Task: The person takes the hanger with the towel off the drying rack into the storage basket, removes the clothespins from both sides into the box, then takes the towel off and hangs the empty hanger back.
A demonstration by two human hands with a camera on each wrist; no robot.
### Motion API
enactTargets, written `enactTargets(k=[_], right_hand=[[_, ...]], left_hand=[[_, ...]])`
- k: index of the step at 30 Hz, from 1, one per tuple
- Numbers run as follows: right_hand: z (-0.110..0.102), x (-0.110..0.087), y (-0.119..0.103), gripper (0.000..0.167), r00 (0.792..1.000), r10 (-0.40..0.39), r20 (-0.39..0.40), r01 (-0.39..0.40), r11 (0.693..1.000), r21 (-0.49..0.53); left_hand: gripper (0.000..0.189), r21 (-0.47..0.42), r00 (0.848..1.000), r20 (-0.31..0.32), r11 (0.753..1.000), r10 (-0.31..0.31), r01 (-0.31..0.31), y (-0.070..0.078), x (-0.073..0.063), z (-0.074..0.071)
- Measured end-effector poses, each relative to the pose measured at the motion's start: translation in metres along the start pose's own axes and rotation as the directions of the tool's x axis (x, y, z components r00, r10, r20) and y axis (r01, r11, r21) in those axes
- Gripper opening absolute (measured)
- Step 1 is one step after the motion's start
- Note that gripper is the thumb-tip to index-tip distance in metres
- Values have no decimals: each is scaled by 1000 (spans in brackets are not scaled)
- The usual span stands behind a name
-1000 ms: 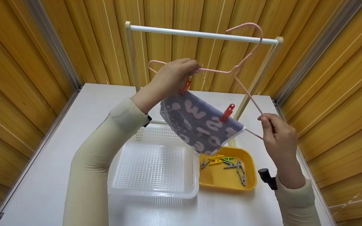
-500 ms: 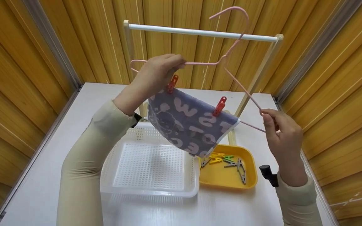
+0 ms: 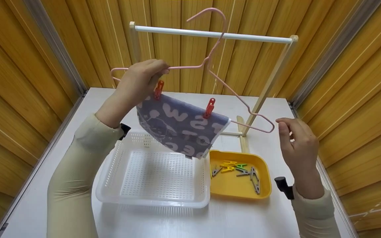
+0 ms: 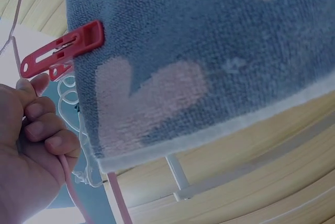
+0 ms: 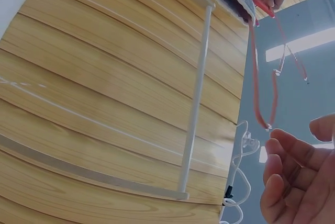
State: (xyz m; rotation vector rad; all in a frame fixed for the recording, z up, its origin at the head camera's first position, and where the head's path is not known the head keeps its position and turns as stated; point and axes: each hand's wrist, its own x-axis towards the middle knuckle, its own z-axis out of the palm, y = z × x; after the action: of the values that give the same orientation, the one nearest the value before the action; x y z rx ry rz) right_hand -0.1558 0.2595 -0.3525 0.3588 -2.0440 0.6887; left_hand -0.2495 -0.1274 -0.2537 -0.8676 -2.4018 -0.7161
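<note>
A pink wire clothes hanger [image 3: 228,87] is held up in front of the rack, its hook overlapping the white rail in the head view. My left hand [image 3: 141,77] grips the hanger's upper left arm; the left wrist view shows fingers curled round the pink wire. Over the bottom bar hangs a grey-blue towel [image 3: 184,129] with pink letters, tilted down to the right. Two red clothespins [image 3: 209,108] pinch its top edge, the left one just under my left hand. My right hand [image 3: 299,145] is just right of the hanger's right end, fingers loosely bent, holding nothing.
A wooden rack with a white rail [image 3: 256,37] stands at the back of the white table [image 3: 243,221]. Below the towel is a white perforated basket [image 3: 157,203]. To its right, a yellow tray [image 3: 223,190] holds several yellow, green and grey clothespins. Wood-patterned walls enclose the table.
The hanger with the towel has moved left with my left hand. My right hand, which held the hanger's right end before, has let go and stayed at the right.
</note>
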Motion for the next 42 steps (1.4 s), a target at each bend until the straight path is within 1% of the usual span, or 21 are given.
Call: enactTargets(k=[4,9,12,15,19,24,30,37,42], right_hand=[[3,-4,3,32,999,4,35,-3,1000,-26],[8,-8,8,37,997,-17,78,21,999,-45],[11,-12,10,41,995,-20,96,25,998,-53],[13,-17,12,43,993,-4,121,12,998,-59],[15,-23,14,38,989,17,144,-8,998,-63],[15,-28,18,39,986,33,161,-21,997,-73],[17,-37,23,44,988,37,153,-28,998,-62],[19,-47,27,34,983,62,175,-49,996,-81],[21,-53,27,29,975,77,209,-55,993,-107]], left_hand=[[15,22,999,-14,999,-29,29,-7,-12,-5],[16,39,997,-64,998,-38,41,-16,-27,-9],[15,40,995,-86,998,-41,44,-19,-37,-9],[14,35,993,-104,998,-54,58,-22,-47,-8],[15,14,989,-112,995,-96,99,-26,-61,-4],[14,-2,984,-96,989,-147,147,-31,-75,5],[12,-24,982,-71,985,-172,171,-38,-91,17],[11,-70,979,-11,977,-203,202,-42,-111,34],[10,-100,973,45,968,-226,229,-45,-122,47]])
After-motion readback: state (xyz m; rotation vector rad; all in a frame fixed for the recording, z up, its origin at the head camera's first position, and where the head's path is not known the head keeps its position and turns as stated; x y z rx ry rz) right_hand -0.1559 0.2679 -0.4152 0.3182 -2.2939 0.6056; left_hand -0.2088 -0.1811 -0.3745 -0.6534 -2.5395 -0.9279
